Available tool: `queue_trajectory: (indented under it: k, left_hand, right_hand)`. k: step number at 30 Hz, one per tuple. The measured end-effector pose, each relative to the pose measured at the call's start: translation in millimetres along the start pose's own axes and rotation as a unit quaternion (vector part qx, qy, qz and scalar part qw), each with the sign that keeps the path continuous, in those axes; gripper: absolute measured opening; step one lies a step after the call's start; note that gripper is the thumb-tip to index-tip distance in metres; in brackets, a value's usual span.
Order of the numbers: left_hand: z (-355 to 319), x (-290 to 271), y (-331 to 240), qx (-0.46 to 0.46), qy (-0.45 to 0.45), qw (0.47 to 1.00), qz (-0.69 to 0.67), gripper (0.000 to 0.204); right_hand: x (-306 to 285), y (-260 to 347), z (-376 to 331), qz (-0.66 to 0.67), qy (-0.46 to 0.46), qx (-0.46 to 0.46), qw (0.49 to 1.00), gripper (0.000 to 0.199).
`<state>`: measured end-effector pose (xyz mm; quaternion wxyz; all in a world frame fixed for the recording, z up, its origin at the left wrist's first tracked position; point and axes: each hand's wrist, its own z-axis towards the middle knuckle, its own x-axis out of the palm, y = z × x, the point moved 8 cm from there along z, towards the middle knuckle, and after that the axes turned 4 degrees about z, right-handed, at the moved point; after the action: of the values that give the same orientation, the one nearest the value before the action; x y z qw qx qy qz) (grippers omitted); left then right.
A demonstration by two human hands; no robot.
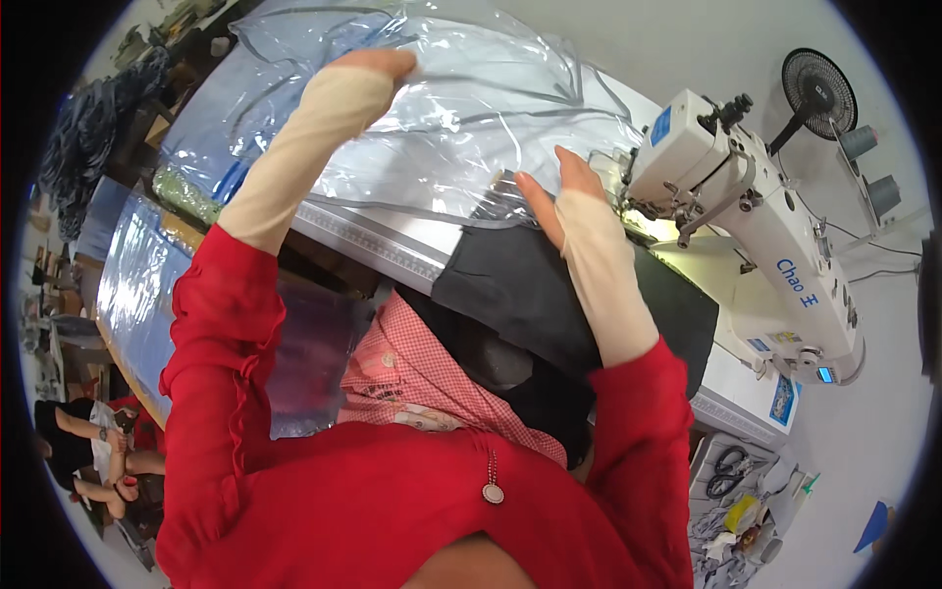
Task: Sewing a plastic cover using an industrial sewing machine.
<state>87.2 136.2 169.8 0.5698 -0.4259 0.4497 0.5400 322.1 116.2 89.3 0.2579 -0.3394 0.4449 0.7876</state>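
Observation:
Clear plastic sheeting with grey edging strips spreads over the white sewing table. My left hand, in a cream wrist sleeve, reaches over the far part of the sheeting; its fingers are mostly hidden, so I cannot tell if it grips the plastic. Close to the needle area of a white sewing machine is my right hand, thumb and fingers apart, at the sheeting's edge. Dark grey fabric hangs over the table's front edge below my right hand.
A black fan and grey thread cones stand beyond the machine. Black-handled scissors lie in a tray of scraps at lower right. More plastic sheets lie at the left. Another person sits at far left.

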Motion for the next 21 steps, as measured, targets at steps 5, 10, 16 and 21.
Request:
queue_trajectory:
  k: [5, 10, 16, 21]
  left_hand:
    - [53.1, -72.4, 32.0, 0.000, -0.113, 0.953, -0.282, 0.025]
    - [40.8, -135.0, -13.0, 0.033, -0.110, 0.911, -0.396, 0.042]
    - [-24.5, -194.3, -72.9, 0.137, -0.150, 0.920, -0.334, 0.067]
    - [-97.2, -204.8, -113.4, 0.244, -0.120, 0.844, -0.463, 0.041]
  right_hand:
    - [28.9, -18.7, 49.0, 0.215, 0.158, 0.091, 0.959, 0.053]
    - [-24.0, 2.9, 18.8, 0.373, 0.043, 0.037, 0.926, 0.024]
    - [-97.4, 113.7, 1.3, 0.454, 0.069, -0.106, 0.882, 0.051]
    - [-149.3, 169.5, 8.2, 0.438, 0.031, -0.099, 0.893, 0.050]
